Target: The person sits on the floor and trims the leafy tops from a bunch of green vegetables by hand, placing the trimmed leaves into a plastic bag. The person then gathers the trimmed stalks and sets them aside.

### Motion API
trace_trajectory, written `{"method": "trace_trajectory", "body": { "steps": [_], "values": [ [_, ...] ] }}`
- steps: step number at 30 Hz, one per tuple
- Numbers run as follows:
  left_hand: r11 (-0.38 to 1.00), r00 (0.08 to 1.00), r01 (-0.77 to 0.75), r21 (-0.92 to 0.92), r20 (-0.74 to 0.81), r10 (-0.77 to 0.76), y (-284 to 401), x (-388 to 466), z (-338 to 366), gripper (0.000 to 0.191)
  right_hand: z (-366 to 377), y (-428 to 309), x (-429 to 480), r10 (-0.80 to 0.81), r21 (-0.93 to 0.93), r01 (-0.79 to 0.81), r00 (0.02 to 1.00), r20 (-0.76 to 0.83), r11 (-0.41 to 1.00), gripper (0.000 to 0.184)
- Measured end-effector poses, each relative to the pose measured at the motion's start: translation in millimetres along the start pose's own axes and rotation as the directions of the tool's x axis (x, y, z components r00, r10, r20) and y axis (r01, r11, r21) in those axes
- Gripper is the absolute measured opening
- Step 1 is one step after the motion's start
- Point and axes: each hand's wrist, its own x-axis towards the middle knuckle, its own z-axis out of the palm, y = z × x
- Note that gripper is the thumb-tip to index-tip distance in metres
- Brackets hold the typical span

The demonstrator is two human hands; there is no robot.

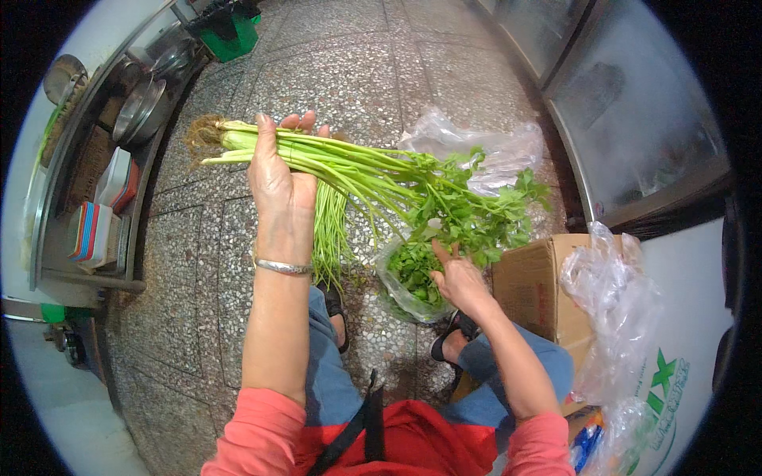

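Note:
My left hand [283,172], palm up with a metal bangle at the wrist, grips a bunch of Chinese celery [351,156]. Its brown roots point left and its leafy tops spread to the right. At those leaves is my right hand [463,282], thumb and index finger apart, with nothing visible pinched between them. Just below it a clear plastic bag [390,297] stands on the floor, holding loose green leaves [414,271]. Bare green stalks [330,235] lie on the floor beneath the held bunch, partly hidden by my left hand and the bunch.
A crumpled plastic bag [476,143] lies on the terrazzo floor [333,65]. At right stand a cardboard box [524,288] draped with plastic film [616,309], and a glass-fronted cabinet [631,113]. Metal shelving [128,238] at left holds bowls [140,110] and plastic baskets [95,235]. Farther off is a green bin [229,38].

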Motion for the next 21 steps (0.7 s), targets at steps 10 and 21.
{"method": "trace_trajectory", "body": {
  "steps": [10,21],
  "values": [
    [0.992,0.974,-0.061,0.113,0.225,0.034,-15.9,-19.3,13.0,0.03,-112.7,-75.0,14.5,-0.279,0.143,0.484,0.693,-0.665,0.863,0.023],
    [0.986,0.946,-0.028,0.163,0.323,-0.026,-7.3,-21.0,12.8,0.02,-108.7,-79.6,32.3,-0.201,0.432,0.444,0.842,-0.5,0.785,0.012]
  ]
}}
